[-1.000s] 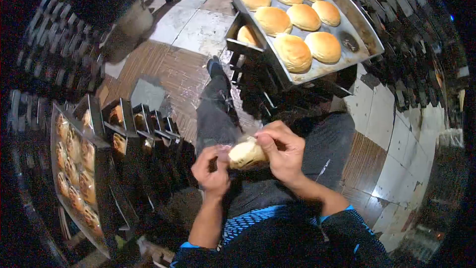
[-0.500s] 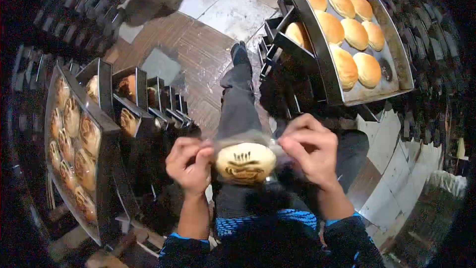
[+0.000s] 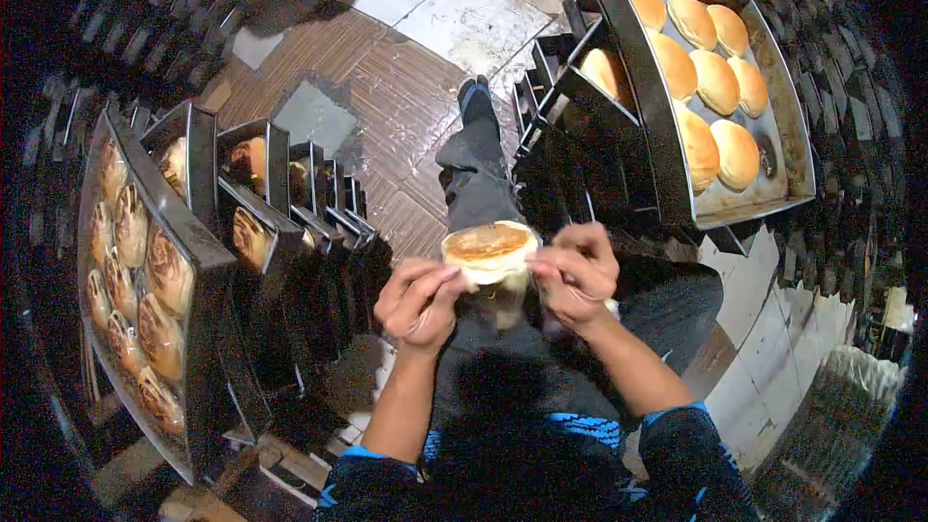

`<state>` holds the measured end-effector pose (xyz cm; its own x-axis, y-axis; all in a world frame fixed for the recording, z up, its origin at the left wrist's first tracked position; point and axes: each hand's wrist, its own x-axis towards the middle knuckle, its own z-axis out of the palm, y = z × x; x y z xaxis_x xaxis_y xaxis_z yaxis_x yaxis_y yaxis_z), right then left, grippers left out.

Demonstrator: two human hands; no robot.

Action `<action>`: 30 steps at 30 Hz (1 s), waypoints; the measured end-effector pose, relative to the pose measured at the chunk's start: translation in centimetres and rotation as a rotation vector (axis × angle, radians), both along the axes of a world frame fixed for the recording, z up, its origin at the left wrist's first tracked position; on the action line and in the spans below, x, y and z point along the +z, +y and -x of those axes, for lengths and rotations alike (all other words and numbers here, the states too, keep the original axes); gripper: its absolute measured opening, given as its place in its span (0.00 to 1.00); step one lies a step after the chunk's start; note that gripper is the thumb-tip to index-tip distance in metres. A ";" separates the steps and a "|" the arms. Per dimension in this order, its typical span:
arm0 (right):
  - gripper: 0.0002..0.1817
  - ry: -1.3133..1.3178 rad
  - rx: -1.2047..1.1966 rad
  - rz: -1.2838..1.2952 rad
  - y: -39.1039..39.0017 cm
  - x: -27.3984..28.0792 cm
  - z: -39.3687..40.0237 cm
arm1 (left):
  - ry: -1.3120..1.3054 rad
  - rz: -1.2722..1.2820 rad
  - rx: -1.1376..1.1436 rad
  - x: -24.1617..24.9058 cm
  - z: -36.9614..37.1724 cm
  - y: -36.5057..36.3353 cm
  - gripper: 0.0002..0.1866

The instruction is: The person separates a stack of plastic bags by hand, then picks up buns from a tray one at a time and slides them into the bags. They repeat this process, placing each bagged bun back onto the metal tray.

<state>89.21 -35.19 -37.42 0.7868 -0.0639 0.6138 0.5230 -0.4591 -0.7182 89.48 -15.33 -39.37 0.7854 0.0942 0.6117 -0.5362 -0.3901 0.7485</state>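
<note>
The left hand and the right hand are meeting in front of the body, holding one bun between them, above the lap of the dark trousers. Each hand is pinching, thumb closing against bent fingers, the left at the bun's near left edge and the right at its right edge; neither is spreading wide. Gripping from opposite sides is probably keeping the soft bun level without squashing its middle. Its browned face is showing upward between the fingertips, while something pale and blurred is hanging just below; whether that is clear wrap, I cannot tell. Beyond the right hand, a deep tray is holding plain round buns, lying in a single layer, seemingly so that none is pressing down on another, and it seems to be sitting within easy reach. Out to the left of the left hand, another tray is holding dark-patterned buns, shining as though in clear wrap and packed close, perhaps to save room. Beyond the left hand, more trays are standing in a row, some showing buns inside.
</note>
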 end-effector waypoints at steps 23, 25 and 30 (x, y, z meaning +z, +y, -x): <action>0.31 0.395 0.224 0.291 1.3 3.3 3.6 | 0.796 0.132 -0.002 6.1 1.8 -0.3 0.13; 0.34 0.592 0.273 0.220 0.0 2.7 2.6 | 0.802 0.101 -0.025 5.7 0.3 -0.5 0.12; 0.29 0.466 0.019 -0.181 -10.3 9.9 3.1 | 0.714 0.191 -0.075 4.7 0.1 -1.9 0.10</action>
